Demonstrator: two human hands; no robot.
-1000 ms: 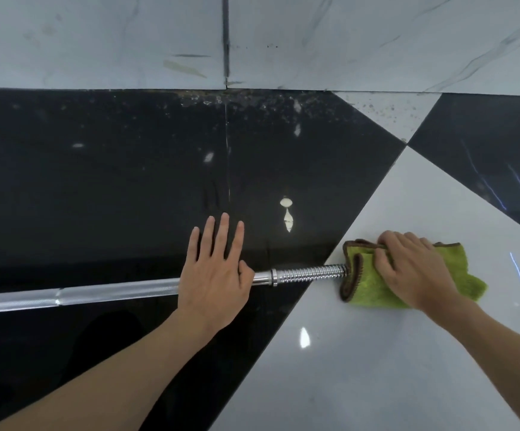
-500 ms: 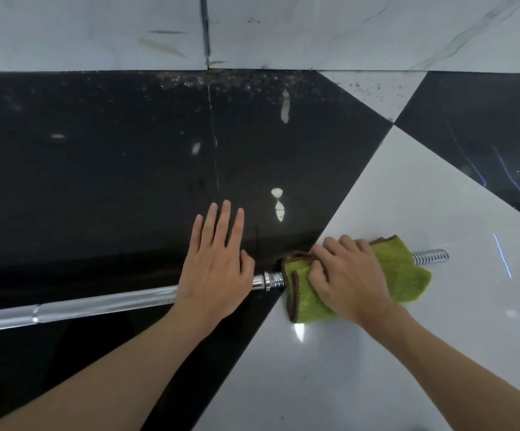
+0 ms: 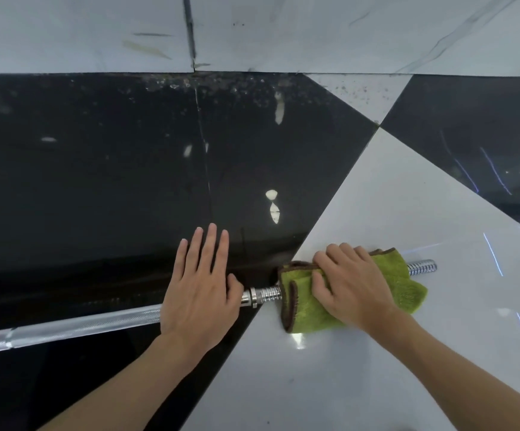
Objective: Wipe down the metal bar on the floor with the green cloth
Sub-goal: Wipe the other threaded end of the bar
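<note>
A long chrome metal bar (image 3: pixel 75 328) lies on the floor, running from the lower left edge up toward the right, with a threaded end (image 3: pixel 421 267). My left hand (image 3: pixel 201 290) rests flat on the bar's middle, fingers spread, pressing it down. A green cloth (image 3: pixel 308 306) with a brown hem is wrapped over the threaded section. My right hand (image 3: pixel 351 284) is closed on the cloth and the bar under it. A short stretch of thread shows between my two hands, and the bar's tip sticks out past the cloth on the right.
The floor is glossy, with large black tiles (image 3: pixel 97 197) and white tiles (image 3: pixel 376 353) meeting at diagonal seams. A white marble wall (image 3: pixel 283 32) rises at the far side, with grime along its base.
My right hand slid the cloth left along the threaded end, from the bar's tip inward, uncovering the tip. In the last half second it barely moved. My left hand stayed pressed on the bar.
</note>
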